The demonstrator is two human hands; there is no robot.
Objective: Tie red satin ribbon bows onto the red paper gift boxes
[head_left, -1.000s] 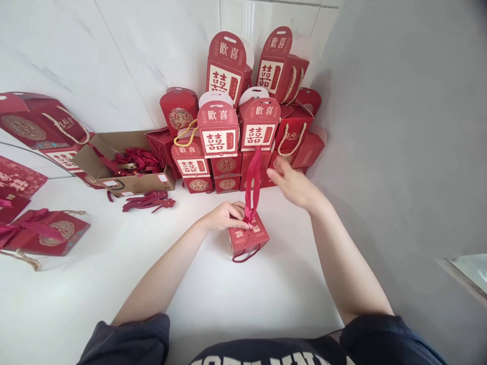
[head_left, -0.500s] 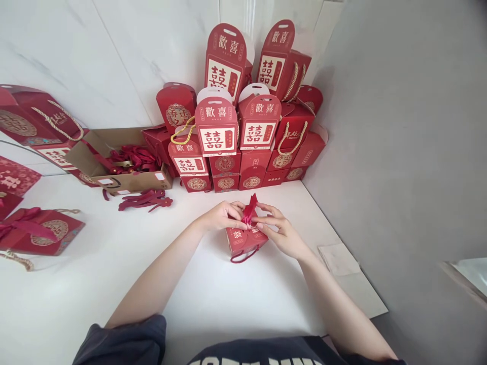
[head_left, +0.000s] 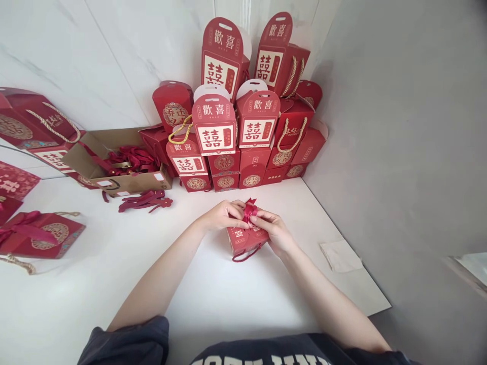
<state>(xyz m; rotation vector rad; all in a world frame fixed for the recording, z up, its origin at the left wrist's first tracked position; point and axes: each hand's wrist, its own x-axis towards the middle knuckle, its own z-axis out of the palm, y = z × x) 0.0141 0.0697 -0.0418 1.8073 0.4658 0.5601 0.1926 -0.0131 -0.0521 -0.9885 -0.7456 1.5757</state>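
Note:
A small red gift box (head_left: 243, 243) with white characters and a dark red cord handle (head_left: 249, 254) stands on the white table between my hands. From its top rises a shiny red ribbon (head_left: 250, 209), bunched and looped. My left hand (head_left: 227, 215) is closed on the ribbon's left side, with thumb and fingers pinching near its base. My right hand (head_left: 274, 229) pinches the ribbon from the right between thumb and fingers. Where the ribbon meets the box is partly hidden by my fingers.
Stacked red gift boxes (head_left: 215, 124) line the wall behind. A cardboard box (head_left: 125, 187) of red ribbons stands at the left, with flat red strips (head_left: 142, 201) before it. Another ribboned box (head_left: 53, 235) lies far left. A white tissue (head_left: 340, 256) lies right, near a grey wall (head_left: 399, 152).
My right hand's spread fingers have closed in on the ribbon. The upright ribbon end has been folded down into a rounder loop. My left hand has stayed in place.

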